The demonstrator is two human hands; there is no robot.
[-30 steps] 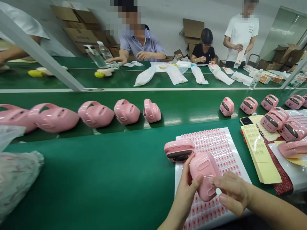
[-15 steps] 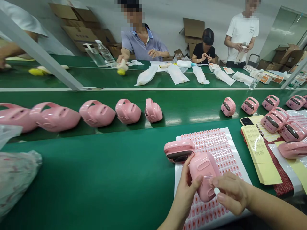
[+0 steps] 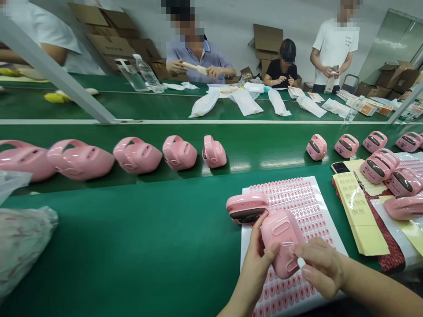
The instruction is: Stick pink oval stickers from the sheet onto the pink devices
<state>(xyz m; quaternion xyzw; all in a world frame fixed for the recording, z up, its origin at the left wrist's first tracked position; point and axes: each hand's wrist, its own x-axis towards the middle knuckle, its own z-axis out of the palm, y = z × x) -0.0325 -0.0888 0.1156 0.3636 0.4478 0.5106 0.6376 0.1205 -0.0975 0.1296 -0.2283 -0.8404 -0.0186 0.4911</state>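
My left hand (image 3: 257, 259) is closed round a glossy pink plastic housing (image 3: 280, 235), tilted with its underside facing me. Two raised oval pads and a small slot area show on that face. My right hand (image 3: 322, 266) is at its lower right side, fingertips close to the surface, with a small white oval piece (image 3: 301, 263) between thumb and fingers. Beyond my left fingertips lies another pink housing (image 3: 247, 206) with a dark window. Both are over a white sheet (image 3: 312, 215) carrying rows of small pink oval stickers.
Pink housings with handles (image 3: 138, 155) stand in a row along the green belt (image 3: 264, 149). More housings (image 3: 380, 166), a yellow sticker sheet (image 3: 360, 213) and a phone (image 3: 340, 167) are at right. A plastic bag (image 3: 24, 251) lies left. Co-workers sit and stand across.
The housings on the belt appear slightly further right. A co-worker opposite has lifted a pale long item off the table into both hands. My hands have barely moved.
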